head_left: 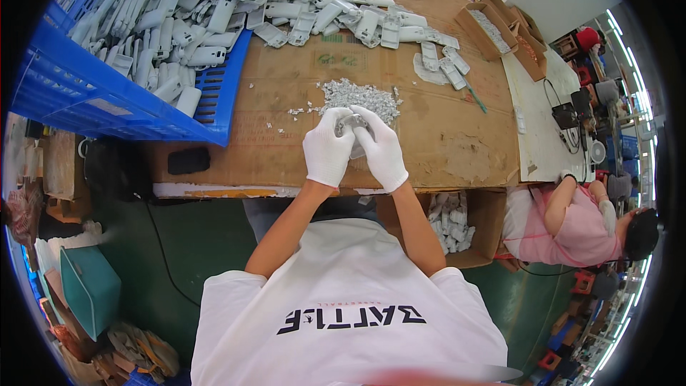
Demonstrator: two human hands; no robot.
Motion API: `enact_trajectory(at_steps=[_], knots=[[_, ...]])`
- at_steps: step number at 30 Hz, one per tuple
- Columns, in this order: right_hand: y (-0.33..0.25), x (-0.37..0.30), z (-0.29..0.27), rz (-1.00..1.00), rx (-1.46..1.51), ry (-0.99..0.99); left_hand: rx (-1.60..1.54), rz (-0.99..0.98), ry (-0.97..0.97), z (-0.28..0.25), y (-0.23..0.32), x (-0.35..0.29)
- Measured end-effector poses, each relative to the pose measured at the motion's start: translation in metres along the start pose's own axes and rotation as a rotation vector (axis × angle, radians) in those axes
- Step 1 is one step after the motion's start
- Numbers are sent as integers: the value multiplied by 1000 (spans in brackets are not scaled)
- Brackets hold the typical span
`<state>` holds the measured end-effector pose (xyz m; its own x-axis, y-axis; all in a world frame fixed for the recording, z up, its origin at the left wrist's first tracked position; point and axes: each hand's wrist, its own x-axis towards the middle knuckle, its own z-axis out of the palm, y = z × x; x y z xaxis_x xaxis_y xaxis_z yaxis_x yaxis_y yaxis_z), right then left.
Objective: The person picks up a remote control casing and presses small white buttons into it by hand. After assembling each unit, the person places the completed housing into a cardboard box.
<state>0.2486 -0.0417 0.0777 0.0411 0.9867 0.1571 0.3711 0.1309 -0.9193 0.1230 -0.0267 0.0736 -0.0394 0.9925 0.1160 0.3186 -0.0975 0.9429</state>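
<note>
Head view, landmark: heap of small pale pieces on the cardboard-covered surface
Left hand: gloved, just nearside of the heap, grasping the pale part
Right hand: gloved, grasping the same part from its right
Pale part: between both hands, nearside of the heap, partly hidden
Blue crate: left of the heap, holding white casings
Dark flat object: left and nearside of the heap

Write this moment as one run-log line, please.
left hand: gloved, holding greyish piece | right hand: gloved, same piece | small parts: piled beyond hands | blue crate: left, holding casings
</note>
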Motion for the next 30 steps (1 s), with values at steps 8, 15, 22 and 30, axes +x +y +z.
enact_trajectory(at_steps=[8, 15, 22, 30], knots=[[13, 4, 9, 114, 61, -11, -82, 27, 6, -2, -5, -4], [9, 3, 13, 125, 240, 39, -15, 111, -1, -8, 0, -9], [7, 4, 8, 288, 382, -55, 85, 144, 8, -1, -9, -10], [11, 4, 14, 222, 337, -32, 108, 185, 21, 0, -5, -11]])
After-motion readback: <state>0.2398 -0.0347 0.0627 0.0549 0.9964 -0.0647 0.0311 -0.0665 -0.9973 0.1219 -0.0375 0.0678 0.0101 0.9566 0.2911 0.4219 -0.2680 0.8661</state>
